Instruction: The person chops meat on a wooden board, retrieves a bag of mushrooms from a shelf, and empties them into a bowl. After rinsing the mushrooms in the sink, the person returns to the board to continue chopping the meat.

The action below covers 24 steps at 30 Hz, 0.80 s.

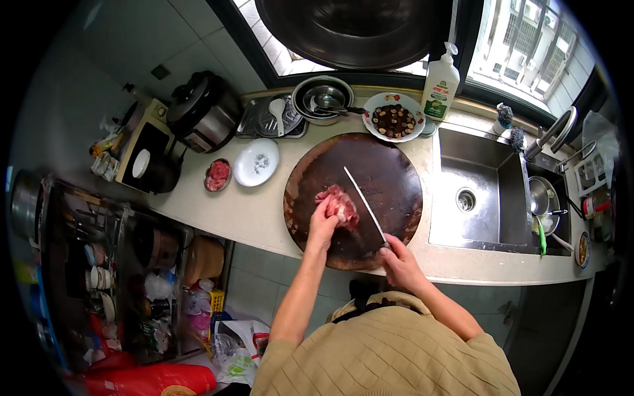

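Round cutting board (389, 171) on counter. Left hand (321, 224) presses raw meat (339, 204) near board's middle. Right hand (398, 259) at board's near edge grips knife (364, 204), blade just right of meat. Sink (485, 198) right of board; white plate (256, 162) left.

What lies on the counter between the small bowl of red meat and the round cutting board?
In the head view, a white plate lies between the small bowl of meat and the cutting board; it holds only a few small bits.
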### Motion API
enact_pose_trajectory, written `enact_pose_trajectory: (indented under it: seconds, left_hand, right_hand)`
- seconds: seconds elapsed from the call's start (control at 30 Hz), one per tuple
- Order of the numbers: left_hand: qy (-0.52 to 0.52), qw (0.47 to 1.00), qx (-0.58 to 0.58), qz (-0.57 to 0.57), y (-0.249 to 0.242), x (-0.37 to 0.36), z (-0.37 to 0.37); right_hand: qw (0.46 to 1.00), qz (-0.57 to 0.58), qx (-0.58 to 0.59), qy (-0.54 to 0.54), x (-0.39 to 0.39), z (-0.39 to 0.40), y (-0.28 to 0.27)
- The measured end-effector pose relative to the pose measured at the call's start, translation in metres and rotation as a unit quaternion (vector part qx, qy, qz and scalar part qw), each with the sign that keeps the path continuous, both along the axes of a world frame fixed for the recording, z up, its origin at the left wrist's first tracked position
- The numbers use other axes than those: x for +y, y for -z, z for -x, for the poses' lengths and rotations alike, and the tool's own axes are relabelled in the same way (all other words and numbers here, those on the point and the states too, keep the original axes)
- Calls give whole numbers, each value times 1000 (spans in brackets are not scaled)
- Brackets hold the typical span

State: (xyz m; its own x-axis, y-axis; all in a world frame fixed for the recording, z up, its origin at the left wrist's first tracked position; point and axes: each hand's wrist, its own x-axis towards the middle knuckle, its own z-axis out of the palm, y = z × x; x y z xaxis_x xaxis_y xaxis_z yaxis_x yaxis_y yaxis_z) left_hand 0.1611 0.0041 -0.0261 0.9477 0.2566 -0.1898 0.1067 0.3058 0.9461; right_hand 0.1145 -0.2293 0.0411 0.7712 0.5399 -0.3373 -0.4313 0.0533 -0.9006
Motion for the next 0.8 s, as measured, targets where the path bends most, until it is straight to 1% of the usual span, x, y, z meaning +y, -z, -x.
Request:
enact_pose_trajectory:
  seconds: [0.03,0.07,0.1,0.13,0.17,0.2,0.23,0.27,0.3,0.33,0.37,0.4,0.47,0.53,0.57,0.6,0.63,0.67,0.7,0.73,0.8]
  left_hand:
    - [-5,1000,9,-4,4,-8,-9]
    - [-10,1000,18,-6,9,-17,-15]
    - [-78,992,31,-94,6,-27,-17]
    - [-147,971,42,-183,-3,-37,-18]
    - [-202,957,24,-206,-13,-43,-16]
    - [-197,941,-18,-275,-24,-50,-14]
    - [-192,918,-56,-344,-35,-56,-10]
    - [-186,888,-92,-411,-38,-57,-6]
    - [-206,873,-93,-432,-24,-52,-5]
    - [-215,881,-72,-415,-17,-46,-2]
    - [-224,888,-53,-398,-9,-39,0]
    - [-233,895,-34,-378,-7,-34,3]
    - [-275,899,-33,-338,-12,-29,12]
    - [-295,890,-9,-347,-11,-22,27]
    - [-306,890,9,-338,-10,-24,37]
    - [-317,889,27,-330,-21,-28,48]
    - [-327,888,44,-320,-26,-30,55]
    - [-320,875,20,-363,-15,-29,61]
    - [-312,859,-2,-405,2,-25,67]
    - [-309,841,-26,-443,2,-26,66]
    - [-309,830,-39,-463,2,-28,69]
  right_hand:
    - [996,58,-59,30,-5,0,-10]
    - [972,159,-170,17,-9,-4,-26]
    - [936,219,-275,27,-8,-7,-27]
    - [884,274,-378,35,-6,-10,-28]
    - [891,289,-350,12,-3,-13,-30]
    - [898,301,-320,-11,-1,-15,-30]
    - [919,268,-288,-18,1,-16,-26]
    - [929,262,-262,-24,2,-16,-28]
    - [937,257,-235,-31,2,-17,-32]
    - [944,253,-207,-39,0,-17,-38]
    - [942,236,-234,-41,-1,-18,-48]
    - [930,216,-297,-31,0,-20,-59]
    - [892,168,-418,-15,6,-23,-76]
    - [870,167,-463,-14,16,-26,-76]
    - [873,198,-444,-33,20,-27,-70]
    - [874,230,-425,-54,23,-29,-65]
    - [880,294,-363,-91,27,-32,-50]
    - [877,356,-297,-128,29,-35,-33]
    - [905,328,-253,-95,27,-43,-14]
    - [950,286,-86,-86,29,-51,-53]
    - [960,246,-79,-108,22,-54,-83]
